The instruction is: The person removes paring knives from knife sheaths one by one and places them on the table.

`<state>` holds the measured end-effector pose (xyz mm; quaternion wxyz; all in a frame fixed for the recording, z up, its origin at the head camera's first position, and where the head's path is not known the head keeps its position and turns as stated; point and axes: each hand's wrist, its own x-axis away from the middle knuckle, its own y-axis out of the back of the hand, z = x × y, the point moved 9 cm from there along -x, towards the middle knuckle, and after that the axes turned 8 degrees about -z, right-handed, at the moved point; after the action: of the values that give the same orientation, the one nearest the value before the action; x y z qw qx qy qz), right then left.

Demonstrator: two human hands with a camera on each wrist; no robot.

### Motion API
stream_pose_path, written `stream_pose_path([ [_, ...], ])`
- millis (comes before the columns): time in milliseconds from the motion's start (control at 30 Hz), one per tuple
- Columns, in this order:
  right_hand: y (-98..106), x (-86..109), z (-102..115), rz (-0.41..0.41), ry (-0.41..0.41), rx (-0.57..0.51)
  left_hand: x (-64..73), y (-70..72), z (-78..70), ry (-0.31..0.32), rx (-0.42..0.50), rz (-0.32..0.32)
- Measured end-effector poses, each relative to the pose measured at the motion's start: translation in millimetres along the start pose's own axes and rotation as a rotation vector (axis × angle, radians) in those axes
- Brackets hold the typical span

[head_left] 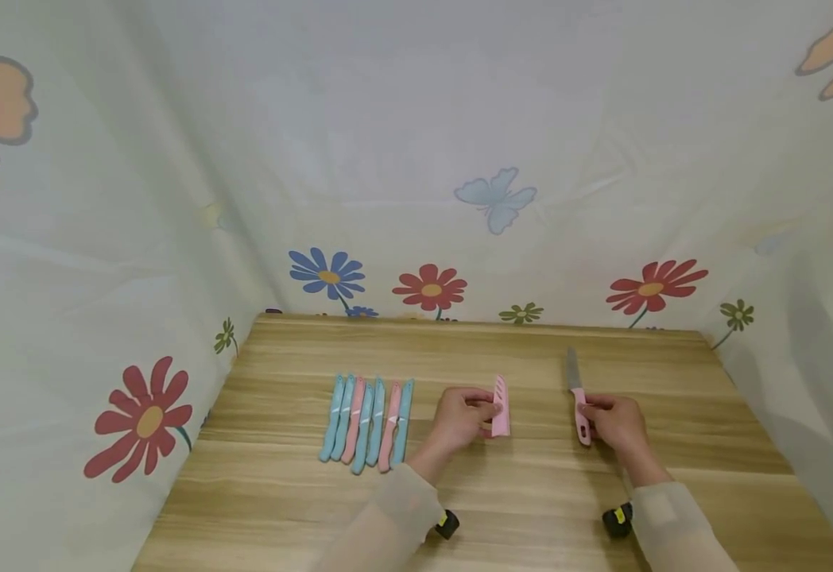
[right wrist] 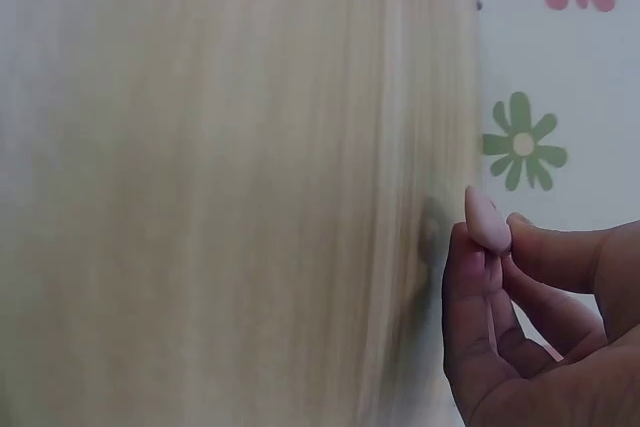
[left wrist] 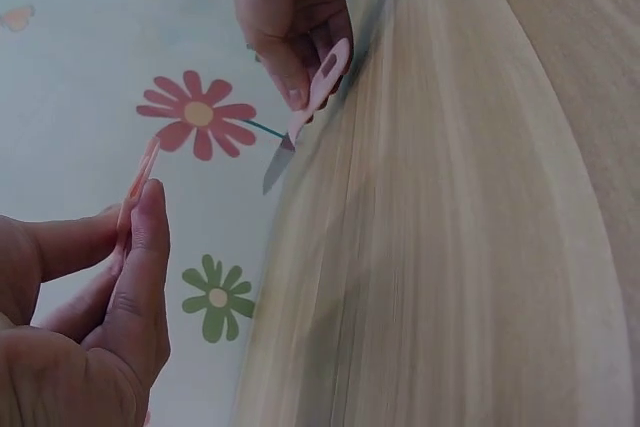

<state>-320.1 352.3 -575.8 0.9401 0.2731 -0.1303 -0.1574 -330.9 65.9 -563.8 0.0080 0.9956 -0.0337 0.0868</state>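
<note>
My left hand [head_left: 457, 419] pinches a pink knife sheath [head_left: 501, 417] with slanted slots near its tip. The sheath stands almost upright in the head view and shows edge-on between thumb and fingers in the left wrist view. To the right, my right hand [head_left: 620, 423] grips a small knife by its pink handle [head_left: 580, 405], which has a hole at the end. Its bare metal blade [head_left: 572, 369] points away from me, toward the back of the table. In the right wrist view, only the pink handle [right wrist: 486, 223] shows between thumb and fingers.
Left of my left hand, several sheathed knives [head_left: 361, 425] with blue or pink handles lie side by side on the wooden table [head_left: 545, 492]. White cloth walls [head_left: 388, 119] with printed flowers and butterflies enclose the table's back and sides.
</note>
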Motion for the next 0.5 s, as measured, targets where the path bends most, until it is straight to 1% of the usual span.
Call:
stream_pose_path([
  [133,2,-7.0,0,-0.027,0.007,0.044,-1.9,-6.3,2.8,0.003,-0.016,0.013],
  [200,4,-10.3,1,-0.043,0.024,0.090,-2.9,-8.9,4.4,0.010,-0.021,0.015],
  [333,6,-17.4,5,-0.069,0.058,0.184,-2.6,-12.2,4.7,0.011,-0.039,0.010],
  [500,6,-23.8,8,-0.091,0.075,0.240,-0.9,-13.2,4.4,0.023,-0.077,-0.006],
])
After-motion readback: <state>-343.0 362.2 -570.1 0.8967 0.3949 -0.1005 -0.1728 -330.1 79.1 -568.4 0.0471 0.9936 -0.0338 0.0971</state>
